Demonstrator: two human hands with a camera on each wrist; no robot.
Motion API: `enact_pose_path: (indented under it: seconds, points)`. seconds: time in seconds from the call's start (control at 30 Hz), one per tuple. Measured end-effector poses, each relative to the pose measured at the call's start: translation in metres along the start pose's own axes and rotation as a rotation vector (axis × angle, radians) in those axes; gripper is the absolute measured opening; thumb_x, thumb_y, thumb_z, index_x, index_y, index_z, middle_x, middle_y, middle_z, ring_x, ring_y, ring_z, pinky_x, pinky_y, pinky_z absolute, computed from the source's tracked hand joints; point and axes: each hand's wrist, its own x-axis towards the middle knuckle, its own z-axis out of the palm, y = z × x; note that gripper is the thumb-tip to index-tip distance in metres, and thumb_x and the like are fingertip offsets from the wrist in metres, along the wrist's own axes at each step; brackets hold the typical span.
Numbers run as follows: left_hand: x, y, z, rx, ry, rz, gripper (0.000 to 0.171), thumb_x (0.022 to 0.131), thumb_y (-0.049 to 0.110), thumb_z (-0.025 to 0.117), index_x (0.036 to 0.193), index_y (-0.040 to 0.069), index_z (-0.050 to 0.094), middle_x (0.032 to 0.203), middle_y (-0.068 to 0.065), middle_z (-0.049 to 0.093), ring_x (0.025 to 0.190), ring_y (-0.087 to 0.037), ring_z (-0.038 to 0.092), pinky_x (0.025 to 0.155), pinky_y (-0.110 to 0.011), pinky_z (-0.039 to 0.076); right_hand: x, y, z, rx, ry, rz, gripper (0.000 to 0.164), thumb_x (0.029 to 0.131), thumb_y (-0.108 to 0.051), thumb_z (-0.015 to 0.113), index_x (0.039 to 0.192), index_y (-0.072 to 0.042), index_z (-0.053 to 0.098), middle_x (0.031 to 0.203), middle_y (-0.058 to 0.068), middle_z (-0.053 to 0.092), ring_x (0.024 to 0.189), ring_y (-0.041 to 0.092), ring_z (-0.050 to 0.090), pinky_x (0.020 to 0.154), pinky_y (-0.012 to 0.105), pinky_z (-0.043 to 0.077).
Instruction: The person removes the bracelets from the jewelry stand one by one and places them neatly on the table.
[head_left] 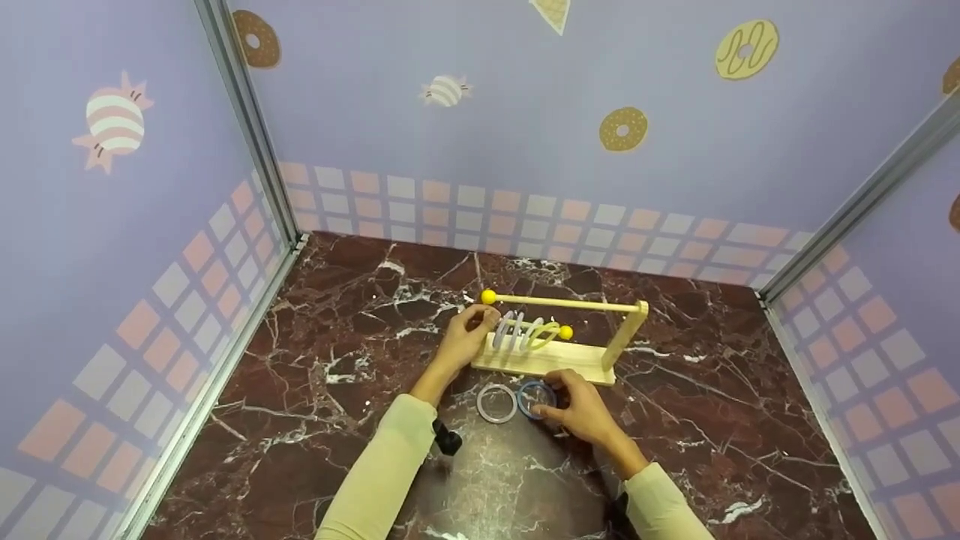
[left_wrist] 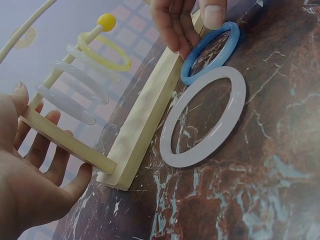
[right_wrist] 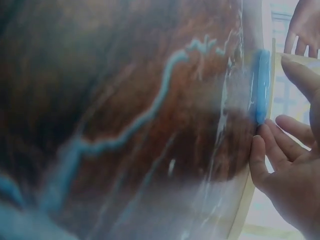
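Observation:
A wooden rack [head_left: 551, 358] has two rods ending in yellow balls. On its lower rod hang a yellow ring [left_wrist: 106, 52] and several pale rings [left_wrist: 65, 102]. My left hand [head_left: 463, 339] holds the rack's short upright [left_wrist: 67, 142] at the left end, its fingers behind the wood. My right hand [head_left: 581, 405] is at a blue ring [head_left: 520, 401] on the table before the rack, thumb and fingers around its rim. Beside the blue ring, on its left, lies a pale ring [head_left: 480, 405], flat and touched by neither hand.
The marbled table [head_left: 337, 450] runs back to a lilac wall [head_left: 517, 112] with printed sweets and checks. Side panels stand left and right in metal frames [head_left: 259, 135]. The rack's taller upright [head_left: 625, 337] and upper rod [head_left: 570, 302] rise behind the right hand.

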Motion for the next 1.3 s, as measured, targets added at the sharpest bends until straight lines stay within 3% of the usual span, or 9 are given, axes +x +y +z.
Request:
enact_pose_path:
  seconds: [0.17,0.43,0.67,0.77,0.87,0.97,1.1,1.2,1.3]
  points:
    - [0.0,0.001,0.0,-0.009,0.001,-0.003,0.026,0.106,0.025,0.069,0.118,0.003,0.073,0.109,-0.009,0.073,0.101,-0.017,0.064,0.091,-0.03,0.05,0.003,0.002,-0.001,0.108,0.028,0.04,0.056,0.086,-0.027,0.091,0.127,0.001,0.066,0.111,0.015,0.072,0.096,0.029,0.069,0.083,0.042,0.057]
    - [-0.003,0.008,0.002,-0.02,0.008,0.002,0.026,0.106,0.021,0.068,0.119,-0.001,0.072,0.112,-0.014,0.072,0.104,-0.024,0.064,0.091,-0.031,0.048,0.003,-0.004,-0.008,0.133,0.069,0.032,0.049,0.089,-0.02,0.089,0.124,0.005,0.067,0.113,0.019,0.072,0.103,0.035,0.07,0.088,0.05,0.058]
    - [-0.003,0.001,0.0,0.001,0.004,-0.023,0.025,0.105,0.027,0.069,0.117,0.005,0.073,0.108,-0.006,0.071,0.104,-0.023,0.064,0.093,-0.031,0.048,0.011,-0.015,-0.024,0.049,0.308,-0.058,0.032,0.089,-0.01,0.087,0.111,0.005,0.07,0.102,0.017,0.072,0.091,0.034,0.071,0.079,0.048,0.06]
    - [-0.002,0.001,-0.001,-0.002,-0.008,-0.017,0.025,0.106,0.026,0.068,0.118,0.005,0.073,0.107,-0.005,0.071,0.102,-0.018,0.064,0.092,-0.03,0.049,0.019,-0.02,-0.033,-0.056,0.446,-0.12,0.034,0.086,-0.012,0.09,0.109,0.003,0.07,0.098,0.016,0.07,0.087,0.033,0.067,0.075,0.047,0.056]
    - [-0.002,0.0,-0.002,-0.009,-0.019,-0.013,0.026,0.106,0.027,0.068,0.119,0.004,0.073,0.107,-0.005,0.072,0.1,-0.015,0.064,0.091,-0.03,0.049,0.028,-0.024,-0.038,-0.146,0.528,-0.126,0.045,0.084,-0.02,0.092,0.114,0.002,0.067,0.105,0.019,0.065,0.098,0.036,0.061,0.086,0.05,0.05]
    - [-0.002,0.0,-0.003,-0.006,-0.007,-0.004,0.027,0.106,0.027,0.068,0.118,0.004,0.073,0.107,-0.005,0.072,0.1,-0.014,0.063,0.09,-0.03,0.049,0.037,-0.028,-0.039,-0.207,0.503,-0.064,0.065,0.084,-0.034,0.091,0.131,0.001,0.062,0.122,0.024,0.061,0.115,0.042,0.056,0.1,0.055,0.043]
    - [-0.003,-0.001,-0.004,-0.002,0.018,-0.002,0.025,0.105,0.026,0.07,0.116,0.004,0.074,0.107,-0.005,0.071,0.099,-0.015,0.063,0.092,-0.03,0.048,0.046,-0.036,-0.036,-0.25,0.354,0.045,0.086,0.088,-0.051,0.083,0.153,-0.005,0.051,0.145,0.025,0.053,0.133,0.047,0.048,0.107,0.065,0.036]
    - [-0.002,0.0,-0.003,0.004,0.018,-0.008,0.025,0.105,0.027,0.07,0.116,0.005,0.074,0.107,-0.005,0.072,0.1,-0.015,0.063,0.094,-0.031,0.047,0.052,-0.04,-0.033,-0.272,0.284,0.1,0.086,0.091,-0.057,0.077,0.157,-0.008,0.049,0.15,0.022,0.052,0.138,0.047,0.047,0.108,0.069,0.035]
    - [-0.002,0.0,-0.002,0.015,0.014,-0.012,0.026,0.105,0.028,0.07,0.117,0.005,0.074,0.11,-0.005,0.072,0.103,-0.016,0.063,0.096,-0.032,0.047,0.056,-0.042,-0.029,-0.287,0.286,0.12,0.08,0.093,-0.058,0.074,0.152,-0.008,0.055,0.144,0.021,0.058,0.133,0.046,0.051,0.106,0.068,0.039]
